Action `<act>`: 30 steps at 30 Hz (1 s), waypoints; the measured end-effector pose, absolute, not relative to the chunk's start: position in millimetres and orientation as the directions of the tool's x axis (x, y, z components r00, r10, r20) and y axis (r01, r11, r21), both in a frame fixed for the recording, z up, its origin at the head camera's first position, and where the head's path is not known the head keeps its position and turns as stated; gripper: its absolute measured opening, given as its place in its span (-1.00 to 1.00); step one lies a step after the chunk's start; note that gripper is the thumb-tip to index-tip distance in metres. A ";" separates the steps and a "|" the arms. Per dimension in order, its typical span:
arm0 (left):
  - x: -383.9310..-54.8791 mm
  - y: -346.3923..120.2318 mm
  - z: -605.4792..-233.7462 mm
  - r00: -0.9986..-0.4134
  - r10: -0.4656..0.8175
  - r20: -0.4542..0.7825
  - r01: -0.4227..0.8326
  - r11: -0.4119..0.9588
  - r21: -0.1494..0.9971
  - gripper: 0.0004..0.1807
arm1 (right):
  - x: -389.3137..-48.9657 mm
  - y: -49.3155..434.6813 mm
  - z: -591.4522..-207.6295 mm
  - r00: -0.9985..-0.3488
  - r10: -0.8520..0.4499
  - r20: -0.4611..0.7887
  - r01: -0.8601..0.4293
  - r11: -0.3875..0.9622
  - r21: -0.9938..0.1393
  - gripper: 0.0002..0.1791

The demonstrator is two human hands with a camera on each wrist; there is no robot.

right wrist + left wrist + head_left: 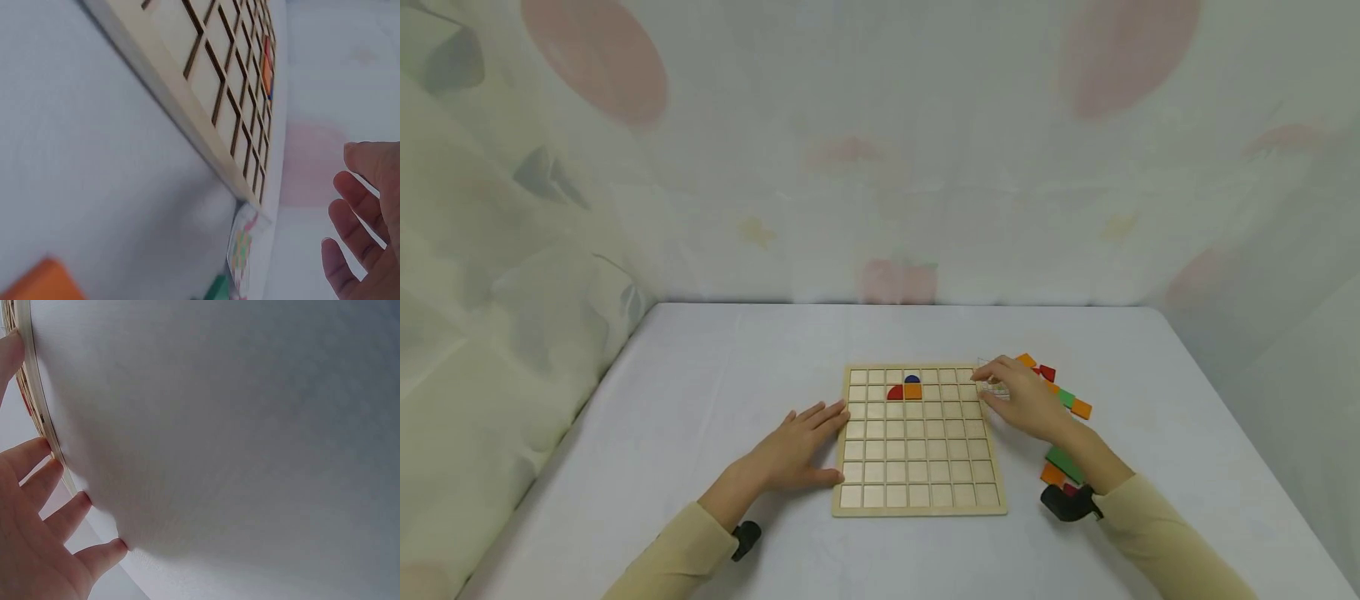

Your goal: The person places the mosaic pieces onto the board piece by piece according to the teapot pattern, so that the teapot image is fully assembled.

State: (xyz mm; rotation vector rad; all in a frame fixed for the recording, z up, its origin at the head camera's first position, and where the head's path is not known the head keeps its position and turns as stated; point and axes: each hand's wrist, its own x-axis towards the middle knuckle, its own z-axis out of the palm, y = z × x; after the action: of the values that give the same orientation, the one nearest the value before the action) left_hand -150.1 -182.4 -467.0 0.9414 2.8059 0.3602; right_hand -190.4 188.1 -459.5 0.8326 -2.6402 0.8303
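Observation:
A wooden grid board point(917, 511) lies on the table. In its upper cells sit a red quarter-round piece point(895, 392), an orange square point(913, 391) and a blue half-round piece point(912, 379). My left hand point(797, 450) rests at the board's left edge, fingers spread, and in the left wrist view fingertips point(44, 445) touch the rim. Over the upper right corner hovers my right hand point(1026, 400), its fingers loosely bent. The right wrist view shows nothing between those fingers point(356, 194). A patterned card point(242, 247) lies by that corner, partly hidden under the hand in the head view.
Right of the board lie several loose pieces, among them an orange one point(1081, 409), a red one point(1047, 372) and a green one point(1064, 463). The right forearm covers part of them. White cloth covers the table point(737, 358), and a printed curtain point(880, 208) hangs behind it.

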 end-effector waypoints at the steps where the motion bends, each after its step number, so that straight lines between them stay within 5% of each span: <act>1: -150.2 -182.6 -467.2 -0.789 0.610 -0.073 0.572 0.773 0.276 -0.09 | -189.3 192.8 -459.1 -0.803 -0.443 0.399 -0.592 0.671 -0.446 -0.74; 18: -152.5 -182.6 -469.7 -0.792 0.606 -0.072 0.570 0.777 0.267 -0.09 | -157.5 272.0 -471.1 -0.896 -0.262 0.359 -0.421 0.759 -0.497 -0.69; 30: -152.5 -182.4 -467.9 -0.795 0.604 -0.063 0.568 0.776 0.273 -0.09 | -141.1 299.5 -488.0 -0.964 -0.187 0.187 -0.261 0.791 -0.554 -0.72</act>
State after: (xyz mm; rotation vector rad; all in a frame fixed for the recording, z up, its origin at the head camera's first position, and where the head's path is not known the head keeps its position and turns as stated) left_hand -152.5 -182.4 -467.9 0.9361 2.8208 0.3624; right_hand -141.1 299.5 -488.0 0.3590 -2.8557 0.9099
